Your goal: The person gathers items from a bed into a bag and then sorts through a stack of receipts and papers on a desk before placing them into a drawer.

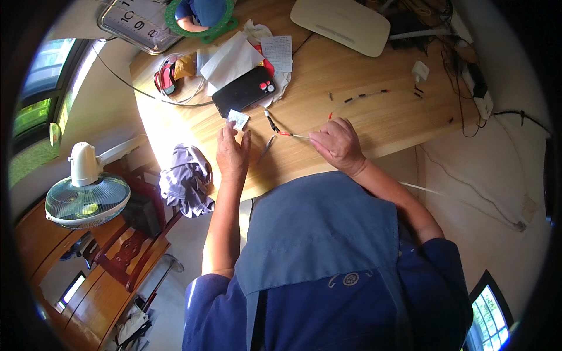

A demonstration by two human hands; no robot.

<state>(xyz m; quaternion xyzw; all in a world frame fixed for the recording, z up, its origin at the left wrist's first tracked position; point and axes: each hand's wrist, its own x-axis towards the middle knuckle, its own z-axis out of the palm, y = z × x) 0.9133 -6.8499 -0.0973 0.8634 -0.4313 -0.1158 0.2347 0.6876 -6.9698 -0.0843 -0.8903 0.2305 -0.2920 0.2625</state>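
Observation:
My left hand lies over the wooden desk, its fingertips at the lower edge of a small white packet next to a black smartphone. Between thumb and fingers, my right hand pinches the end of a thin pale cord. That cord runs left to a red section and a black piece with a white tip. Below it, near my left thumb, lies a slim metal tool, perhaps tweezers. Beyond my right hand, a thin strand with black and red segments curves over the desk.
Papers, a coiled cable and a green-framed mirror stand at the far left of the desk. A white router-like box lies at the back. A white charger and power strip are right; crumpled grey cloth hangs at the left edge.

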